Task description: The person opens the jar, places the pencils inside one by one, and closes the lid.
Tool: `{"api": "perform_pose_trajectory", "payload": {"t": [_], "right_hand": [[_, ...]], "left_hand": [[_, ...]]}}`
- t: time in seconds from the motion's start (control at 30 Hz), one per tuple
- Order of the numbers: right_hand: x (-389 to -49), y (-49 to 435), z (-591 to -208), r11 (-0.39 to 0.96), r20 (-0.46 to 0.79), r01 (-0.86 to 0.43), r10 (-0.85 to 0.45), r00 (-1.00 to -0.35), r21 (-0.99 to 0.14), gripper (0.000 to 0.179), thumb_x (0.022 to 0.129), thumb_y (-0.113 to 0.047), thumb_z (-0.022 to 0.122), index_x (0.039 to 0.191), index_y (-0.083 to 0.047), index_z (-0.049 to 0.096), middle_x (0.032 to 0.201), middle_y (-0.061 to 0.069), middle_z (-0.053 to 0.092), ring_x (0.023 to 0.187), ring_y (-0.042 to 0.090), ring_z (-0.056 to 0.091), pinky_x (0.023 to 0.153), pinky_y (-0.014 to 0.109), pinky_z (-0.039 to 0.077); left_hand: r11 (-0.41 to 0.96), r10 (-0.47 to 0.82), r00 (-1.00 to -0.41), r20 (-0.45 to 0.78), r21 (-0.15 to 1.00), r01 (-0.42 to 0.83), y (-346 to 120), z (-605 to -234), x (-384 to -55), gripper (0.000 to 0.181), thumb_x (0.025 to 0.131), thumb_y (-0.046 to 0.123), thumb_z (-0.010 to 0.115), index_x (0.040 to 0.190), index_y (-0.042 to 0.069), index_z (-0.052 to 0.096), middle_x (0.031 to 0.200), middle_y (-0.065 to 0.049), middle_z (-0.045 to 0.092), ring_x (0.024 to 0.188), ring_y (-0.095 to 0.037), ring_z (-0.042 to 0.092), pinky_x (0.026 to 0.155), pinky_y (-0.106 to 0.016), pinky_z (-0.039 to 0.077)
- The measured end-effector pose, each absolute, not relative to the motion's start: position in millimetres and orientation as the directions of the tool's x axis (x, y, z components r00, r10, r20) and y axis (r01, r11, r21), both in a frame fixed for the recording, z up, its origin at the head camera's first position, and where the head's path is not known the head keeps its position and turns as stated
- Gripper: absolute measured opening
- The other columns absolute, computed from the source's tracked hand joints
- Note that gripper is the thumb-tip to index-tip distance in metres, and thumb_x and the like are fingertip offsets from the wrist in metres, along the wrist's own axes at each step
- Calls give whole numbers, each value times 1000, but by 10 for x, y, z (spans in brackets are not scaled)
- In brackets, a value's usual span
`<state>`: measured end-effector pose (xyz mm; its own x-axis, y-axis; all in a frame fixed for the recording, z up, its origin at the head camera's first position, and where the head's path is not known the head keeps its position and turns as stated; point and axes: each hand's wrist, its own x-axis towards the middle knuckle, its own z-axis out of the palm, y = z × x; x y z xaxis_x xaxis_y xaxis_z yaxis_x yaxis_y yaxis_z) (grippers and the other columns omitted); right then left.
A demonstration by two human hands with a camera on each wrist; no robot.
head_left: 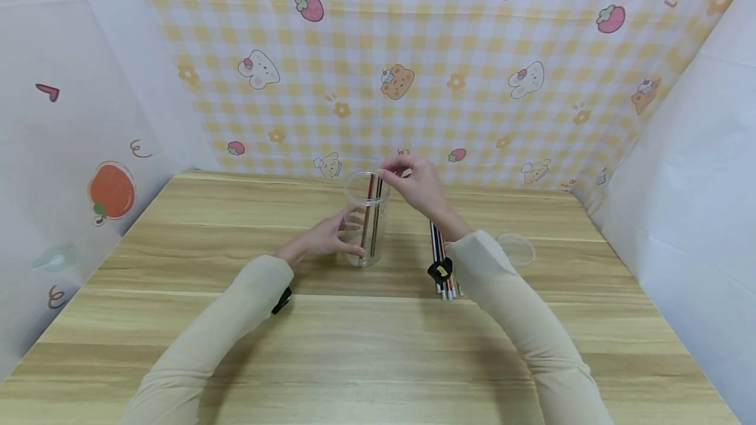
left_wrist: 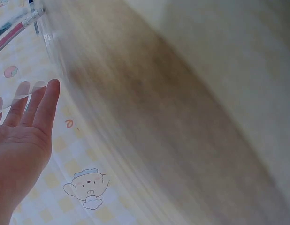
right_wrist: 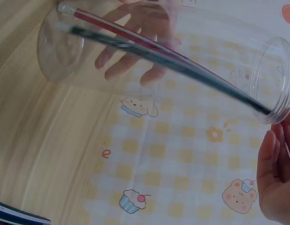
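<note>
At mid-frame, the left hand [head_left: 321,238] grips the jar [head_left: 371,223]; two pencils [head_left: 366,215] are inside, other pencils [head_left: 438,244] remain outside, right of center. Whether the right hand [head_left: 416,183], at the rim, pinches one is unclear.

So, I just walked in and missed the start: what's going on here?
Someone's left hand holds a clear jar upright, while their right hand pinches the top of a dark pencil that is inside it. A red pencil leans in there too. More pencils and a clear lid lie to the right.
</note>
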<state>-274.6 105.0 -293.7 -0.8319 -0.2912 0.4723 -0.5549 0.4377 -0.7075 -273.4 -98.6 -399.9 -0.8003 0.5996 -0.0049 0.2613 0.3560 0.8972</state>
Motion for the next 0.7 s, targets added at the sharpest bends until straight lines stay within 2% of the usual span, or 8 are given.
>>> {"api": "perform_pose_trajectory", "payload": {"t": [0.17, 0.3, 0.43, 0.6, 0.7], "right_hand": [[-2749, 1056, -2966, 451, 490, -576, -304, -817, -682, 10, 80, -10, 65, 84, -2, 68, 78, 3, 59, 68, 15, 49, 57, 26, 42], [-2747, 1069, -2965, 399, 492, -545, -236, -838, -737, 13, 81, -12, 64, 86, 0, 67, 78, 5, 57, 69, 14, 50, 57, 23, 42], [-2676, 1105, -2872, 346, 466, -497, -173, -868, -796, 18, 83, -14, 61, 91, 3, 65, 85, 8, 58, 72, 17, 51, 57, 21, 45], [-2803, 1273, -2927, 302, 434, -447, -113, -894, -842, 24, 84, -20, 60, 95, 1, 64, 88, 7, 59, 69, 16, 54, 61, 28, 51], [-2836, 1383, -2953, 300, 409, -415, -86, -909, -859, 25, 85, -18, 60, 97, 3, 63, 87, 7, 61, 70, 16, 55, 63, 29, 51]], "left_hand": [[369, 595, -804, -9, 891, 263, -990, -4000, -2733, 92, 70, 18, 75, 140, 19, 14, 132, -13, 36, 120, -28, 34, 97, -43, 30], [371, 586, -810, -22, 896, 245, -987, -4000, -2730, 96, 70, 17, 75, 141, 18, 11, 132, -14, 36, 120, -27, 34, 97, -43, 30], [374, 582, -813, -24, 896, 241, -984, -4000, -2731, 96, 70, 17, 76, 141, 18, 12, 132, -14, 36, 119, -27, 35, 97, -42, 31], [386, 580, -814, -23, 888, 249, -984, -3993, -2727, 95, 70, 17, 75, 141, 16, 12, 131, -15, 37, 119, -28, 34, 97, -41, 31], [386, 580, -814, -24, 888, 249, -986, -3991, -2725, 95, 70, 18, 75, 141, 17, 12, 131, -15, 37, 120, -28, 34, 97, -42, 31]]}}
